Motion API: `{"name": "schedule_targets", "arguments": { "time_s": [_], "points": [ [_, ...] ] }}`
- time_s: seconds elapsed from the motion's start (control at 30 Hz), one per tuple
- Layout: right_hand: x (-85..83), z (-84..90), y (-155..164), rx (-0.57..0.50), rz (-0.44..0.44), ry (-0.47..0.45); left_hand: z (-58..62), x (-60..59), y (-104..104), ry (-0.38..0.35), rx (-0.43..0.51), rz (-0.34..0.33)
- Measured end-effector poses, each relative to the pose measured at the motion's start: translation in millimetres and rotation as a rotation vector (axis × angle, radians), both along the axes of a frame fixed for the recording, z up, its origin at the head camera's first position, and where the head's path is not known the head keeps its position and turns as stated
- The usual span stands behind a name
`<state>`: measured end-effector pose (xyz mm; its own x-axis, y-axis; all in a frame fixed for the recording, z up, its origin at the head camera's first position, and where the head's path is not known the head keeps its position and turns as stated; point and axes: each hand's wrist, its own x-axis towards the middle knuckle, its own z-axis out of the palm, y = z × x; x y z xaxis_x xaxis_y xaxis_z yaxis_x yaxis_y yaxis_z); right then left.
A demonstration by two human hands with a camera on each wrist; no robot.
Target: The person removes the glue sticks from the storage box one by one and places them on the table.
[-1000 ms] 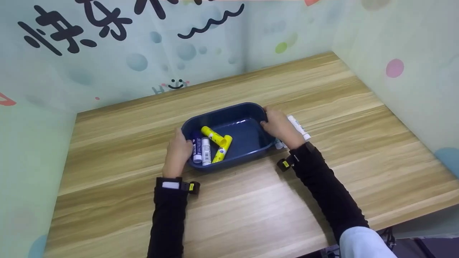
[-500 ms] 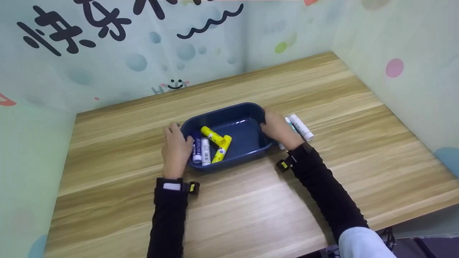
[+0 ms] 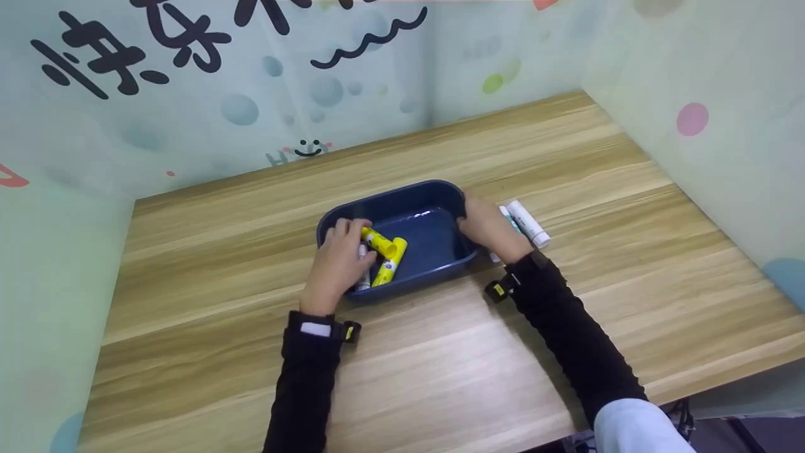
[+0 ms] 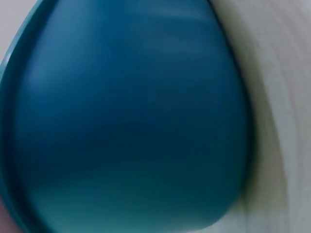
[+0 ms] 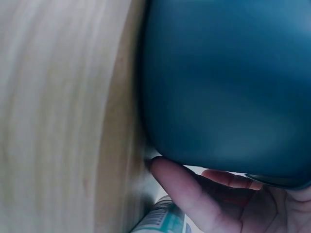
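Tray (image 3: 434, 192): dark blue, mid-counter; holds yellow glue sticks (image 3: 385, 251).
Left hand (image 3: 336, 267): fingers curled on the sticks.
Right hand (image 3: 487, 228): fingers clamp the tray's right rim.

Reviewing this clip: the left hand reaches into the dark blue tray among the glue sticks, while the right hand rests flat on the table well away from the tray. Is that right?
Not quite. The right hand is not away from the tray: the head view shows it holding the right end of the dark blue tray, and the right wrist view shows its fingers against the tray's wall. The left hand does reach in among the glue sticks.

Even, bright light — wrist views blurred
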<state>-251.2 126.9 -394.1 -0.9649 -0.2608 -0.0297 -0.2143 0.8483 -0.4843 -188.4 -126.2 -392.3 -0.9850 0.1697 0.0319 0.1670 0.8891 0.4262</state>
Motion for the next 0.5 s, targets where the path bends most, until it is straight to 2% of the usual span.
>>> {"name": "schedule_targets", "arguments": {
  "time_s": [0.2,0.37,0.5],
  "points": [
    [1.5,0.2,0.2,-0.006,0.004,0.013,-6.8,-0.2,5.4,0.048,-0.203,-0.002],
    [1.4,0.1,0.3,-0.011,0.007,0.005,-9.6,0.5,8.3,0.074,-0.241,0.017],
    [1.2,0.0,0.1,-0.008,0.0,-0.013,-11.4,1.1,10.4,0.148,-0.254,0.039]
  ]
}}
